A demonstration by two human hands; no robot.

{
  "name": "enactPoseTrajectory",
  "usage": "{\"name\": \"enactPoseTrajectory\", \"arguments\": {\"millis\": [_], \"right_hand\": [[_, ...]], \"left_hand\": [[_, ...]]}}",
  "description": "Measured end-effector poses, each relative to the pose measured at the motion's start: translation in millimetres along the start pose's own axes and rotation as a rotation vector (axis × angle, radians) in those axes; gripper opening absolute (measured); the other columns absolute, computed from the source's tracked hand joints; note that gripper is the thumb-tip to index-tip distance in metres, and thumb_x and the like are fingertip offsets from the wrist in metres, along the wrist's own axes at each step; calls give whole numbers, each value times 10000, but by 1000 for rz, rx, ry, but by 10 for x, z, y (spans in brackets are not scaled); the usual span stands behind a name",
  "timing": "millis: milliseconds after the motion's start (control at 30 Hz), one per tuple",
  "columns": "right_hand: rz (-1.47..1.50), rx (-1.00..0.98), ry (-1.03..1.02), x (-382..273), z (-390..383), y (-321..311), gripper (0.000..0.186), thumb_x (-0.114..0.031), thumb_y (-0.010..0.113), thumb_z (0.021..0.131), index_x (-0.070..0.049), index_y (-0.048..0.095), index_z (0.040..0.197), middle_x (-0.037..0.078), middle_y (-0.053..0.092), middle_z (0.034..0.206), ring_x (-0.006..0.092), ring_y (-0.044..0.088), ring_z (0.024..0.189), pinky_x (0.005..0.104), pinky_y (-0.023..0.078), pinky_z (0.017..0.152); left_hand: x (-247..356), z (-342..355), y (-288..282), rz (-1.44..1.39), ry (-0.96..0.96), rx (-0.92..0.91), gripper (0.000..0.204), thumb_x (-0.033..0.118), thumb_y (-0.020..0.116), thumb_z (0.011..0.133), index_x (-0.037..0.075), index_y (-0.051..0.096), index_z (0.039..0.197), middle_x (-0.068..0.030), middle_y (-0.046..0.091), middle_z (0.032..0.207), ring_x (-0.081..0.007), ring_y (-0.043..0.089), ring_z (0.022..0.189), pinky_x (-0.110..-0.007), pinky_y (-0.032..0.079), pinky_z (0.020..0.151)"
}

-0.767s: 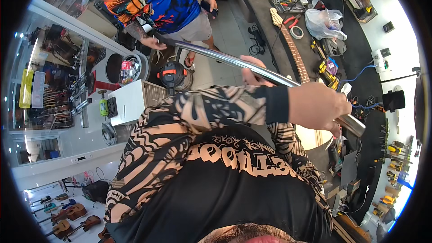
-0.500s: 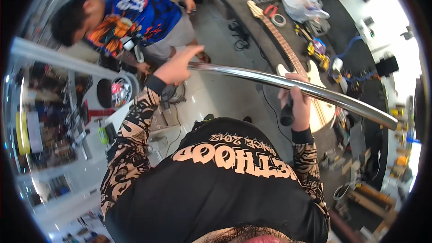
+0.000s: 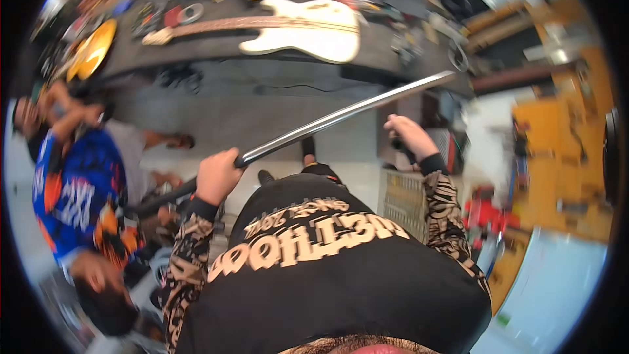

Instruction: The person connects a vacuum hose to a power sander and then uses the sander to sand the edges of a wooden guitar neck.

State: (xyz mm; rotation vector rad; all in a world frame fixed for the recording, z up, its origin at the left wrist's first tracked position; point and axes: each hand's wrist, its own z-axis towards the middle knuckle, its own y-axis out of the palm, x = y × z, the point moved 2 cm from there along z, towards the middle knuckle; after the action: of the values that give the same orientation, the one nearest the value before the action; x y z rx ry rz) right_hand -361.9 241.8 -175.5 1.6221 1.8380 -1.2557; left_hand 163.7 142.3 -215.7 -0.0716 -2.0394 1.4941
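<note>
My left hand [image 3: 219,176] is closed round the dark handle end of a long, shiny metal pole [image 3: 327,118]. The pole slants up and right in front of my body, and its far end stands near the edge of the workbench. Behind the fist, a dark length runs down toward the co-worker at the left. My right hand [image 3: 413,137] is off the pole, to the right of it and lower than its tip. Its fingers are curled on a short black cylinder [image 3: 401,151], partly hidden and blurred.
On the dark workbench [image 3: 137,56] lies a cream electric guitar [image 3: 301,33], with tools and cables behind it. A yellow guitar body [image 3: 93,49] is at the far left. A co-worker in a blue shirt [image 3: 82,190] is at my left. An orange pegboard [image 3: 547,131] stands right.
My view has turned right. The right hand has come off the pole, and the left hand, which was pointing along it, now grips its dark end. The pole now slants upward to the right.
</note>
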Motion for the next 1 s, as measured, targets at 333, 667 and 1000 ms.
{"name": "enactPoseTrajectory", "arguments": {"millis": [333,667,1000], "right_hand": [[-181,29,-705,553,-9,1636,333,-248,501,1178,19,699,1202,209,673,1260,379,657,1218,441,519,1105],[268,-393,-340,278,-172,2732,313,-169,604,1105,2,619,1366,197,653,1357,336,637,1307,427,506,1139],[-601,-869,-821,376,181,2571,277,-167,805,768,-74,763,1027,114,796,898,399,780,1028,605,446,1244]], "left_hand": [[703,-47,402,-93,110,-650,578,251,866,923,137,465,1322,-268,749,986,-504,729,963,-537,556,828],[593,-19,591,-894,-472,-1003,431,412,757,1089,72,618,1314,-2,673,971,-100,645,749,-279,531,637],[942,-50,45,-499,-193,-1100,259,278,740,1113,55,625,1177,14,671,1016,-119,586,927,-311,511,850]]}}
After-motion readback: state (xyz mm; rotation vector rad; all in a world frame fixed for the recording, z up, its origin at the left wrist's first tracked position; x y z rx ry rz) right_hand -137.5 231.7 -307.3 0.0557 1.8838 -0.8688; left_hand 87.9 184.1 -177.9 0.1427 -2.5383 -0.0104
